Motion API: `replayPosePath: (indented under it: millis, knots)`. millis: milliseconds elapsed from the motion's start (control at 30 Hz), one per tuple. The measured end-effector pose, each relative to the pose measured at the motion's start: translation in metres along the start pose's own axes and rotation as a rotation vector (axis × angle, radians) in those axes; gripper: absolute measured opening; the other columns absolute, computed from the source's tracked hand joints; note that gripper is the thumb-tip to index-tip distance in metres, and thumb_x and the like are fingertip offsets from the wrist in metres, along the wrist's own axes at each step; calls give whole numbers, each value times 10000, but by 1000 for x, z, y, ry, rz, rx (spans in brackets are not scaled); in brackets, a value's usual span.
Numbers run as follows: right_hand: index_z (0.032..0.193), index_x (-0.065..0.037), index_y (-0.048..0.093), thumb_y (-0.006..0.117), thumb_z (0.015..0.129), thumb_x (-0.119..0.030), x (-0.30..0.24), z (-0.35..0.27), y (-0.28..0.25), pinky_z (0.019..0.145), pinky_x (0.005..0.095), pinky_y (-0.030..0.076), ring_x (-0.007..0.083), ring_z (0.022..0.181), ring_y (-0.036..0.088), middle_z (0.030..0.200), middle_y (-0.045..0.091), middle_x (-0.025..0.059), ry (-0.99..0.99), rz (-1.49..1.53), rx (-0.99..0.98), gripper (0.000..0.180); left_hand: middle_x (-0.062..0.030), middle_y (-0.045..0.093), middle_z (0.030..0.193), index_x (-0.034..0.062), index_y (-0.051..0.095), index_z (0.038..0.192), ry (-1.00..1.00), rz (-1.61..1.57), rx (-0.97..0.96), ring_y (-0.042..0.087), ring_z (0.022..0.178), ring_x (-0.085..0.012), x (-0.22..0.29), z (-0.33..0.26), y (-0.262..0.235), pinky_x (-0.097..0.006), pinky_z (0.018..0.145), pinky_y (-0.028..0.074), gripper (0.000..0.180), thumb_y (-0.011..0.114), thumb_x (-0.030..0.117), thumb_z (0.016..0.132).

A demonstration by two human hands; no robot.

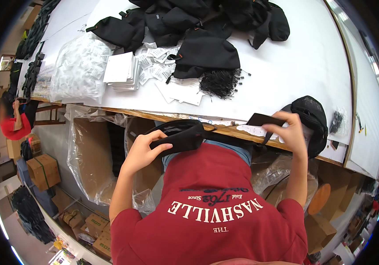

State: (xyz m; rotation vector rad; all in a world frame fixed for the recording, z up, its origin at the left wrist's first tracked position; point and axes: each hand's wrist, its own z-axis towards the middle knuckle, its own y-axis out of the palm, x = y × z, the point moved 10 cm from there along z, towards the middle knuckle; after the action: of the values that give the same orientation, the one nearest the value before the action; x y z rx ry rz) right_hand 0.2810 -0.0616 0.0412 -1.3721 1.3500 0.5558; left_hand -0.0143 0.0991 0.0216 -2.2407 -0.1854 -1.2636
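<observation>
At the table's near edge, my left hand (147,150) grips a black fabric pouch (184,138) between thumb and fingers. The pouch lies against my body, its upper side parted along a dark opening. Off to the right, my right hand (288,131) pinches a flat, dark rectangular card (262,119) by one end, apart from the pouch. Just beyond that hand, a black mesh-sided bag (309,121) sits at the edge of the table, partly hidden by the hand.
Black bags (207,51) are heaped across the white table (282,75). Nearer lie black tag strings (218,83), stacked white cards (119,68) and a clear bag of white labels (81,66). Plastic-lined cartons (92,150) stand below the edge. Another person (15,121) is at far left.
</observation>
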Motion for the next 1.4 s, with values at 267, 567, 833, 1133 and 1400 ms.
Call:
replayPosePath:
  millis: [267, 567, 833, 1133, 1400]
  knots:
    - [815, -68, 548, 544, 923, -275, 15, 51, 59, 531, 242, 358, 112, 532, 401, 611, 421, -12, 135, 1638, 307, 234, -130, 616, 747, 0, 594, 887, 128, 102, -156, 571, 629, -263, 43, 13, 44, -307, 584, 443, 266, 700, 227, 796]
    - [669, -90, 523, 533, 936, -342, 19, 64, 93, 398, 214, 207, 52, 395, 229, 440, 267, -57, 48, 1581, 176, 367, -133, 626, 767, 1, 605, 879, 215, 171, -163, 596, 712, -300, 50, 18, 47, -344, 641, 459, 274, 714, 231, 777]
    - [631, -29, 635, 713, 830, -223, -43, 29, 8, 423, 228, 215, -1, 495, 304, 478, 413, -62, -319, 337, 546, 289, -72, 592, 1009, 34, 639, 862, 495, 411, -170, 583, 897, -237, 96, 38, 51, -360, 733, 462, 208, 724, 163, 723]
    - [656, -107, 702, 676, 683, -385, -52, 22, 98, 543, 437, 473, 335, 588, 610, 593, 611, 135, -395, -558, -62, 280, -153, 481, 1287, 50, 667, 842, 670, 510, -105, 524, 1087, -312, 119, 36, 70, -375, 905, 430, 203, 733, 18, 653]
    - [660, -66, 675, 627, 753, -519, -47, -4, 105, 550, 431, 462, 351, 600, 596, 590, 601, 144, -452, -300, -205, 465, -117, 624, 815, 11, 626, 857, 523, 385, -359, 567, 863, -300, 91, 48, 79, -354, 774, 435, 221, 737, 53, 670]
